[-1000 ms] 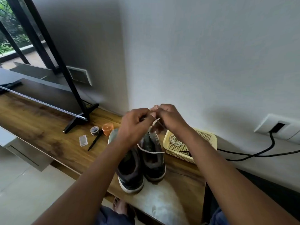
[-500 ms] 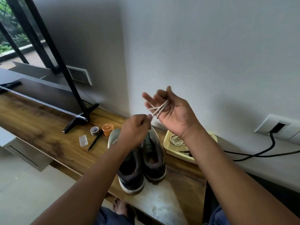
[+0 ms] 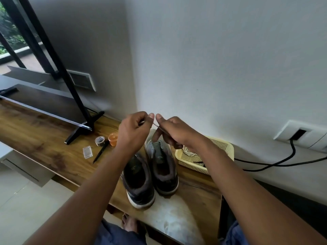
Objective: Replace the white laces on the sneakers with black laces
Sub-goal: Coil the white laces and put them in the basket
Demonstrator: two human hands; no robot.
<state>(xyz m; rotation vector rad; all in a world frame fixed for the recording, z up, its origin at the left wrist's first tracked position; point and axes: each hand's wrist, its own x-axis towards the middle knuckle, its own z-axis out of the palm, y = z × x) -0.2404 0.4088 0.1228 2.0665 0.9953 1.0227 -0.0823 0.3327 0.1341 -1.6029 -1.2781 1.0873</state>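
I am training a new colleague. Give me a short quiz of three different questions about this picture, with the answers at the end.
1. True or false: the two sneakers stand side by side on the wooden table.
2. What does the person hold between the left hand and the right hand?
A. a black pen
B. a white lace
C. a roll of tape
3. Fill in: a coiled white lace lies in the yellow ______ to the right of the sneakers.

Key:
1. True
2. B; both hands pinch it above the sneakers
3. basket
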